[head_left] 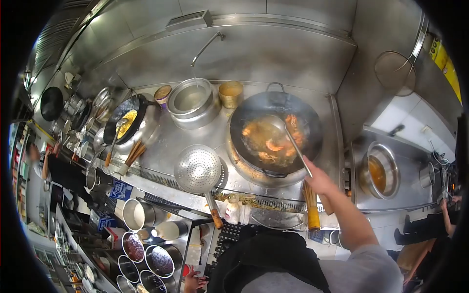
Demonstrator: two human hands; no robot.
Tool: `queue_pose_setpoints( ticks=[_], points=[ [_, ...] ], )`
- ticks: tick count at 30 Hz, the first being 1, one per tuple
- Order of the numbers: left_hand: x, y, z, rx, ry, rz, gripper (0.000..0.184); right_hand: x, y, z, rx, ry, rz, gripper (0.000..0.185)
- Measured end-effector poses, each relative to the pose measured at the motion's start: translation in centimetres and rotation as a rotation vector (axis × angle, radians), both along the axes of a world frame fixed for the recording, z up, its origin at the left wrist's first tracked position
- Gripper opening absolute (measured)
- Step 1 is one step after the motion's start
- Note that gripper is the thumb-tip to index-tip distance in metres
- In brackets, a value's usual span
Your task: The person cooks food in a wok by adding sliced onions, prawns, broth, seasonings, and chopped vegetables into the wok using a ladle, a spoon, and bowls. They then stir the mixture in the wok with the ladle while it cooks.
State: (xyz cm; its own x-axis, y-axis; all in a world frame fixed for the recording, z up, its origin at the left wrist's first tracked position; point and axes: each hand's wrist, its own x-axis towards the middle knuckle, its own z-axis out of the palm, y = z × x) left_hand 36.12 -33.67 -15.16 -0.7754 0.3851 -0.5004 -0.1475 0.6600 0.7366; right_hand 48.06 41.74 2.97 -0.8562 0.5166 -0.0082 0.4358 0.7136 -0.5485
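Note:
My right hand (321, 178) is closed around the long handle of a metal ladle (294, 141). The ladle's bowl dips into bubbling, brownish liquid in a large black wok (310, 115). Orange-red shrimp (274, 145) float in that liquid, some near the rim. Low at the bottom edge, my left hand (194, 282) shows in part, its fingers apart, beside a small red object (186, 270) that I cannot make out. A perforated strainer (198, 168) with a wooden handle lies in front of the wok, to its left. Near my right wrist stands a bamboo brush (311, 207) with a yellow handle.
Left of the wok are a metal pot (193, 100), a brass-coloured container (231, 94) and a second wok (138, 115) with yellow food. A steel bowl (379, 171) of brown liquid stands right. Several tubs (159, 261) fill the lower left. Other people (430, 227) stand at both sides.

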Motion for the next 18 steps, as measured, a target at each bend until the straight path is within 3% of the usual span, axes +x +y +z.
queue_pose_setpoints(
  ticks=[1, 4, 5, 8, 10, 13, 17, 18],
  points=[
    [-0.1, 0.5, 1.3, -0.142, -0.072, -0.091, 0.026, -0.6, -2.3, 4.3, -0.132, -0.191, -0.154, 0.085],
    [0.3, 1.9, 3.1, -0.127, -0.537, 0.431, 0.028, 0.7, -5.5, 7.2, -0.278, -0.095, -0.32, 0.087],
    [-0.2, 1.5, 2.7, -0.168, -0.619, 0.383, 0.051, 1.5, -6.2, 6.0, -0.252, -0.006, -0.29, 0.087],
    [0.3, 2.0, 2.1, -0.233, -0.672, 0.462, 0.05, 4.0, -7.9, 1.9, -0.285, 0.188, -0.229, 0.084],
    [1.4, 4.0, 2.8, -0.248, -0.623, 0.476, 0.035, 4.9, -8.7, -0.6, -0.462, 0.191, -0.212, 0.079],
    [2.9, 5.4, 3.3, -0.097, -0.677, 0.451, 0.033, 5.5, -7.9, -5.2, -0.41, 0.084, -0.204, 0.078],
    [5.3, 5.7, 5.3, -0.047, -0.544, 0.501, 0.045, 2.7, -7.8, -5.6, -0.447, 0.18, 0.022, 0.08],
    [6.0, 4.9, 5.4, -0.055, -0.542, 0.541, 0.045, 0.7, -10.1, -1.9, -0.654, 0.197, 0.044, 0.082]
  ],
)
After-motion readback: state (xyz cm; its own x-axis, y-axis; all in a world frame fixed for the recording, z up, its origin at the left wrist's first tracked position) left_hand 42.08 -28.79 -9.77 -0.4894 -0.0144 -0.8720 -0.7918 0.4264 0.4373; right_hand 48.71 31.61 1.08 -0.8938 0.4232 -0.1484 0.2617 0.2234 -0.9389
